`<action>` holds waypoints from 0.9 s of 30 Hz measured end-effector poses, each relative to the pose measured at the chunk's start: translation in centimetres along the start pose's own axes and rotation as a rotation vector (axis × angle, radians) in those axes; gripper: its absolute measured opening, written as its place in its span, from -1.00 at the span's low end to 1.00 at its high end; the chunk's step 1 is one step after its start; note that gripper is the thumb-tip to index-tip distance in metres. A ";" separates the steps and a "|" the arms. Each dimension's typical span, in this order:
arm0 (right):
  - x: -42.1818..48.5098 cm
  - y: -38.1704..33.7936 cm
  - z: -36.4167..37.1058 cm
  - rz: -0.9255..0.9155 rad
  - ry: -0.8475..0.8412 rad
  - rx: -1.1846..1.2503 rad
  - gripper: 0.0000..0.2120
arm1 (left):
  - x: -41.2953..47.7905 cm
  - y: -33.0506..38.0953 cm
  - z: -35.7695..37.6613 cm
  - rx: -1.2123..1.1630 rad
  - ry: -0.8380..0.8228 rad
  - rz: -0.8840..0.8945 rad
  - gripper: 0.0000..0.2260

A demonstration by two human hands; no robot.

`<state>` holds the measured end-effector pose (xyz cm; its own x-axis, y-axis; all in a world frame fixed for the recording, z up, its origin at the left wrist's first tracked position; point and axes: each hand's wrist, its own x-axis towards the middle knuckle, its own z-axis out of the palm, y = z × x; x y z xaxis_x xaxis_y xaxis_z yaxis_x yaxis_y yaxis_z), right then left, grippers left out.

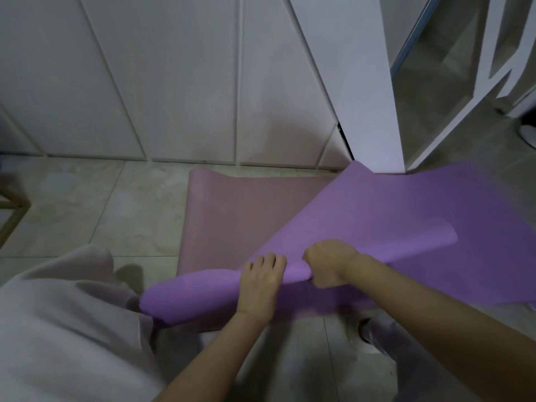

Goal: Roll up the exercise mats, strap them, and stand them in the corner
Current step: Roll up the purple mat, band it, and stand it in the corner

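Observation:
A purple exercise mat [385,216] lies across the floor from lower left to upper right, its near end curled over into a loose roll. My left hand [259,281] rests on top of that roll with its fingers bent over the curve. My right hand [327,264] grips the folded-over edge of the purple mat just to the right of my left hand. Underneath lies a pink mat [240,216], flat on the tiles and partly covered by the purple one.
White cabinet doors [174,82] run along the far side of the floor. A white post [368,91] and a glass-fronted unit [441,82] stand at the back right. My grey-clad knee [66,314] fills the lower left. A wooden frame [11,213] shows at the left edge.

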<state>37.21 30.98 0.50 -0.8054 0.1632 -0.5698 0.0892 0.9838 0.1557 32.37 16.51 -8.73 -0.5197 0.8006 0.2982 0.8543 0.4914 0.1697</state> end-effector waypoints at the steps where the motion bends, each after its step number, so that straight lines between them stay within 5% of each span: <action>1: 0.1 0.2 -0.1 -0.007 -0.066 0.024 -0.74 | -0.2 0.2 0.4 -0.026 -0.040 -0.007 -0.80; 7: -0.5 1.6 0.1 0.028 -0.356 0.106 -0.59 | 1.3 0.9 0.4 -0.330 -0.489 0.009 -0.62; 10: -1.8 2.4 1.1 0.046 -0.163 -0.017 -0.59 | 2.9 1.4 0.8 -0.478 -0.664 -0.002 -0.60; 14: -3.1 4.1 4.0 -0.005 0.299 -0.278 -0.45 | 5.2 3.0 0.2 -0.626 -0.794 0.031 -0.64; 19: -4.0 5.3 6.1 -0.022 0.248 -0.233 -0.43 | 7.1 4.1 -0.1 -0.595 -1.068 0.106 -0.58; 22: -4.5 4.6 5.2 0.001 0.095 -0.157 -0.57 | 6.6 4.4 0.3 -0.497 -0.976 0.110 -0.56; 27: -3.7 4.1 4.6 0.048 -0.061 -0.001 -0.69 | 3.1 4.9 1.4 -0.260 -0.546 0.024 -0.62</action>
<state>43.26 34.73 -0.44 -0.7630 0.2149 -0.6097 0.1267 0.9746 0.1849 34.96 21.83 -8.26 -0.3717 0.9047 -0.2084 0.8047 0.4259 0.4136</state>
